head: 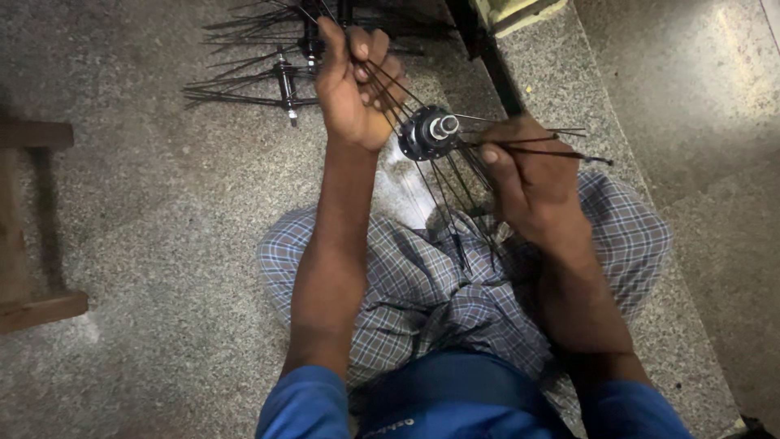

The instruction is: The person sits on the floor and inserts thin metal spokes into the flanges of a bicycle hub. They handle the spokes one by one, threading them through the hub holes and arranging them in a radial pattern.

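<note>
Granite floor [162, 244], speckled grey, fills pretty much the whole shot, with a raised step of the same stone [699, 203] running along the right side. The person sits on it cross-legged in checked trousers [422, 284] and a blue shirt [455, 406], looking straight down at their own lap.

Off to the left edge there's a wooden bench or stool frame [32, 236], only partly in view. Up top, a pile of other hubs with spokes already in them [284, 73] lies on the floor, well apart from the lap, spokes fanning out every which way. A dark metal bar [487, 57] slants down from the top edge just right of that pile.

Now the smaller stuff. Left hand [353, 81] is raised above the knees, fingers curled shut around a bunch of loose black spokes [382, 85] that run down into the hub. Right hand [528, 179] is lower and to the right, pinching a couple more spokes [552, 150] that stick out sideways past the knuckles.

Between the two hands sits the black wheel hub [431, 132], held up in the air over the lap, silver axle end [447, 124] pointing toward the camera. More spokes hang from it down across the trousers.
</note>
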